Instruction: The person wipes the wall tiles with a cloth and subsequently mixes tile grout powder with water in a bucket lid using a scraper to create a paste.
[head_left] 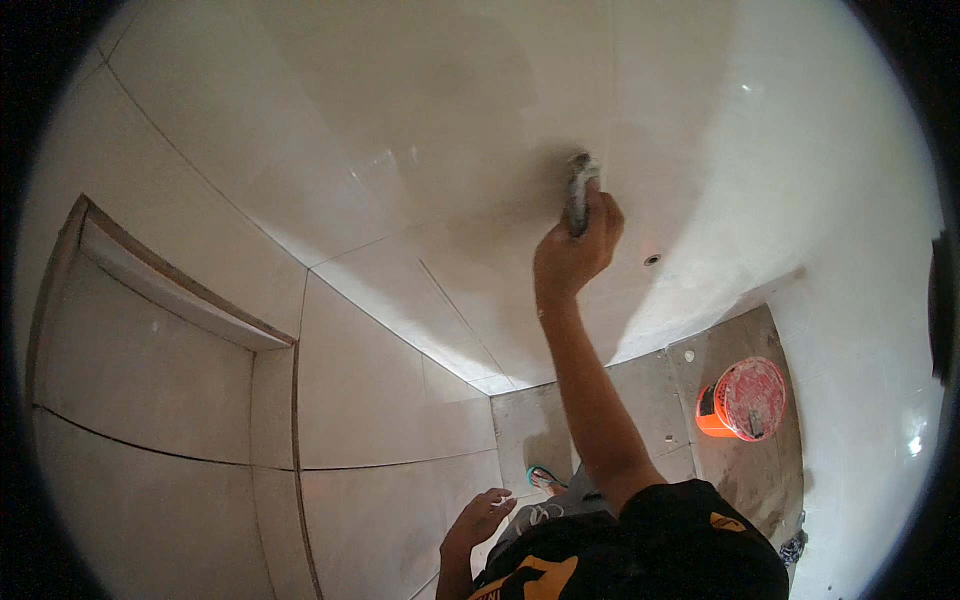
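My right hand (590, 225) is raised to the pale tiled wall (450, 170), its fingers closed round a small grey, white-smeared piece (578, 195) pressed against the tile. Too little of that piece shows to tell its kind. A shadow falls on the wall beside it. Low at my left side, my left hand (482, 518) hangs near the side wall's tiles, fingers loosely bent and apart, with nothing visible in them.
On the grey tiled floor (625, 400) to the right stands an orange bucket (715, 408), its reddish top (757, 390) smeared white. A recessed niche (150, 350) opens in the left wall. A small round pipe outlet (652, 260) sits low in the facing wall.
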